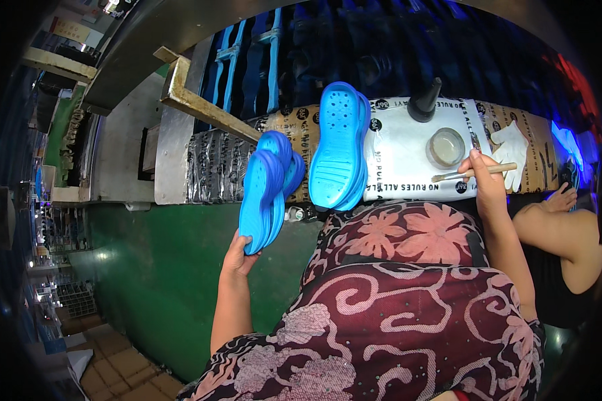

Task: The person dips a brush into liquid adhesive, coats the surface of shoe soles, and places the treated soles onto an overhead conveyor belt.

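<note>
My left hand [239, 252] grips the heel end of several blue shoe soles [255, 200], stacked and tilted over the front edge of the bench. Just behind them is another blue sole [293, 175]; whether it is part of the held stack I cannot tell. To their right a second pile of blue soles [334, 150], dotted with small holes, lies on the bench. In my right hand [486, 179] is a thin paintbrush [453, 176], its bristles pointing left over a white printed sheet [401, 160]. A round jar [446, 148] of cloudy liquid sits close beyond the brush.
A black nozzle bottle [426, 101] stands behind the jar. White gloves [511, 152] lie on brown taped cardboard at right. A rusty metal bar [207, 110] juts in from the left. Dark rollers [368, 60] run along the back. Another person's arm [558, 230] is at right.
</note>
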`<action>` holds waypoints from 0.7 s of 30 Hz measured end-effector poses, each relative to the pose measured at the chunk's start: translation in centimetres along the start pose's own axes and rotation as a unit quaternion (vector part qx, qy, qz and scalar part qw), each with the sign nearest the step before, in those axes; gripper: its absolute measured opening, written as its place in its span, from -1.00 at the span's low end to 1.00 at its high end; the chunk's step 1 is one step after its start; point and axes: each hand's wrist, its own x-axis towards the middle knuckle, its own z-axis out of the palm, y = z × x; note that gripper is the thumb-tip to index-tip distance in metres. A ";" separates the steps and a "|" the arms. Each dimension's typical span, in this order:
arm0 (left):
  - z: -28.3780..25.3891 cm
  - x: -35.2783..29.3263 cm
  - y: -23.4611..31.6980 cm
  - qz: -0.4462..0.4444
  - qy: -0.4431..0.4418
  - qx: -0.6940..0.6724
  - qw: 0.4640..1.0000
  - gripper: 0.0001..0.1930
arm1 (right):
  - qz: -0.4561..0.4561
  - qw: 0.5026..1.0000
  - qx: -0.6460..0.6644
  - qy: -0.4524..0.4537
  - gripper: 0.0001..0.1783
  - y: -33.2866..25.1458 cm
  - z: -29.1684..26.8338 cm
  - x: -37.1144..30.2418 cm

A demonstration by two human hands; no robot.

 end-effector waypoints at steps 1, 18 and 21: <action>1.1 0.5 0.1 -0.002 0.012 -0.001 1.000 -0.40 | 0.000 1.000 -0.002 0.005 -0.59 -0.3 0.1 -0.2; 14.8 3.7 1.8 0.483 0.233 0.395 0.746 -0.40 | 0.020 0.994 0.009 0.104 -0.57 -0.1 -2.6 -2.1; 18.2 2.1 4.1 0.475 0.093 0.464 0.742 -0.43 | 0.021 0.992 0.018 0.125 -0.58 0.7 -3.2 -1.6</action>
